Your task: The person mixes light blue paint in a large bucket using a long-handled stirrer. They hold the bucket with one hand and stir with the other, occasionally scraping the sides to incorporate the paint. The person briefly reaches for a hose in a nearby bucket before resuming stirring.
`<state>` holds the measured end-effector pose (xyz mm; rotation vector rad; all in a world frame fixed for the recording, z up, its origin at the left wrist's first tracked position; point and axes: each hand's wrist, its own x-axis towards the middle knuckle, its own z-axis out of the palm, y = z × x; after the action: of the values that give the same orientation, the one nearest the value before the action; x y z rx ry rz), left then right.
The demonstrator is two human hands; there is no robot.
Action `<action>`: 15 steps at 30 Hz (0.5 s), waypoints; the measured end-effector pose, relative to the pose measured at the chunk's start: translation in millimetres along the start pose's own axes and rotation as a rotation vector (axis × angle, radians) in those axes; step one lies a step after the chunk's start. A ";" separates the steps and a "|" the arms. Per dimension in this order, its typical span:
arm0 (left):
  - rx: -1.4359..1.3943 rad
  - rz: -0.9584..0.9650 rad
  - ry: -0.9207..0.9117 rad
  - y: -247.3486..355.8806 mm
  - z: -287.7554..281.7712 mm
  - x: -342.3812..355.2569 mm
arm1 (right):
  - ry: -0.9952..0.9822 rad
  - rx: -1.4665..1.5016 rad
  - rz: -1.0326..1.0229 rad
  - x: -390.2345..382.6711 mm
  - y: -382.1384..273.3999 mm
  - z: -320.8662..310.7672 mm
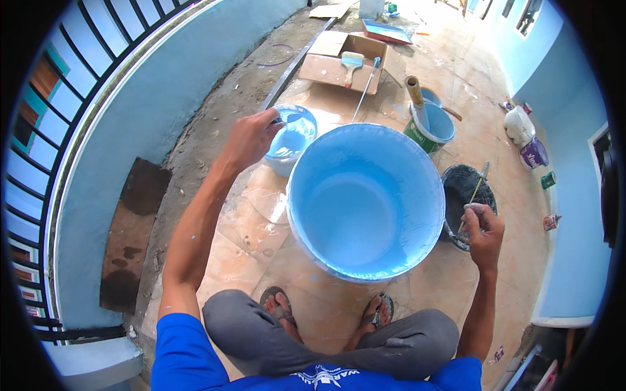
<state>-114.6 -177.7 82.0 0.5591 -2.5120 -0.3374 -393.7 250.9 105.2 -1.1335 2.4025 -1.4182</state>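
A large white bucket [365, 199], coated inside with light-blue paint, stands before me. My left hand [255, 135] is closed on a small blue object [285, 120], too unclear to name, over a smaller bucket of light-blue paint [285, 159] at the back left of the large one. My right hand [482, 231] grips a thin stick [478, 186] that reaches into a black, paint-smeared bucket [453, 212] on the right. Behind them, a green bucket [424, 137] holds an upright thick pole [415, 91].
The tiled floor [241, 228] holds a cardboard box [319, 70] with a brush, a roller pole [365, 91], a paint tray [385, 34] and several containers [533, 153] along the right wall [567, 274]. A curved low wall with railings [98, 169] and a stained board [134, 234] line the left.
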 end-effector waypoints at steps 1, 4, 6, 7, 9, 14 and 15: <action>-0.005 -0.022 -0.012 2.5 -0.6 -1.9 | -0.002 0.027 0.011 -0.3 3.8 -2.1; 0.015 0.033 0.016 6.3 -2.9 -11.2 | 0.016 0.095 0.037 -3.1 12.0 -5.0; 0.052 0.019 0.026 9.3 -8.8 -12.0 | 0.016 0.137 0.057 -6.9 15.2 -8.9; 0.067 0.013 0.037 14.2 -14.0 -9.9 | 0.018 0.154 0.063 -6.1 15.0 -12.2; 0.052 -0.034 0.117 46.9 -41.4 -6.1 | 0.026 0.200 0.062 -6.5 13.4 -17.6; -0.264 -0.033 0.413 109.4 -95.4 -9.9 | 0.013 0.304 0.035 0.3 -19.0 -18.7; -0.416 -0.037 0.439 121.2 -99.2 -10.4 | 0.006 0.322 0.019 2.9 -26.4 -17.4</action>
<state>-90.3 -78.0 200.8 0.4515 -1.9399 -0.6537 -389.5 253.8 136.6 -1.0226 2.0791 -1.7241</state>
